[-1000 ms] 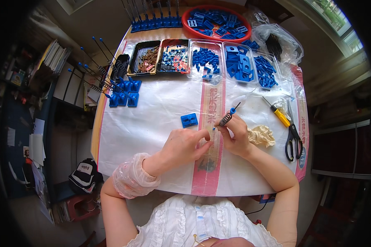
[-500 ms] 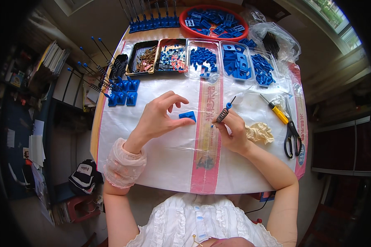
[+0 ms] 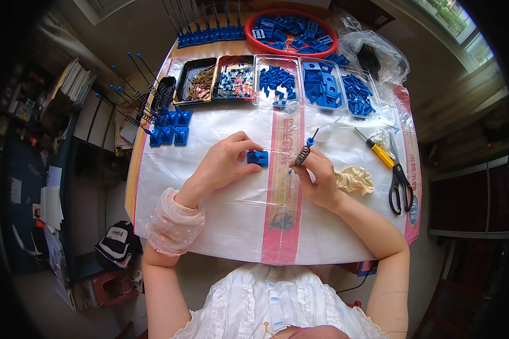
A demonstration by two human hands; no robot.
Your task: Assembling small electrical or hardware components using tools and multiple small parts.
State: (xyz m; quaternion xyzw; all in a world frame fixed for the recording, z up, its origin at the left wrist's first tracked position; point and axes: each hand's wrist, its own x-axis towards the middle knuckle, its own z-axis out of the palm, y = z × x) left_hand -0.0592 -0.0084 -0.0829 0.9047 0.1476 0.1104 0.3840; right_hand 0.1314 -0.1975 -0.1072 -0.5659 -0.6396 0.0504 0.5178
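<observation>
Head view. Left hand [image 3: 223,164] gripped a small blue base block [image 3: 257,159] between thumb and fingertips, at the left of frame centre, just above the sheet [image 3: 220,231] or resting on it (could not tell which). Right hand [image 3: 319,178], right of centre, pinched a thin rod carrying a dark coil spring [image 3: 302,156] and a blue collar [image 3: 310,141], rod tilted, dark end pointing up and right.

Handling (judged): block probably light, stiff, somewhat smooth plastic; best held by opposite edges, raised middle left clear. Spring assembly likely light; coils would give if squeezed, and the slim rod could flex, so the collar seemed the surer hold.

Nearby: crumpled cream wad [image 3: 354,180] just right of the right hand; farther right, a yellow-handled tool [image 3: 382,155] and black-handled scissors [image 3: 398,192].

Outward: sprung blue pieces [image 3: 169,134] stood at left. Upper centre, a row of shallow trays [image 3: 181,82] held brown screws [image 3: 202,83] and small blue parts [image 3: 277,79]; beyond them, a red basin [image 3: 258,46] of blue plates. Lower left, a dark bag [image 3: 114,244].
</observation>
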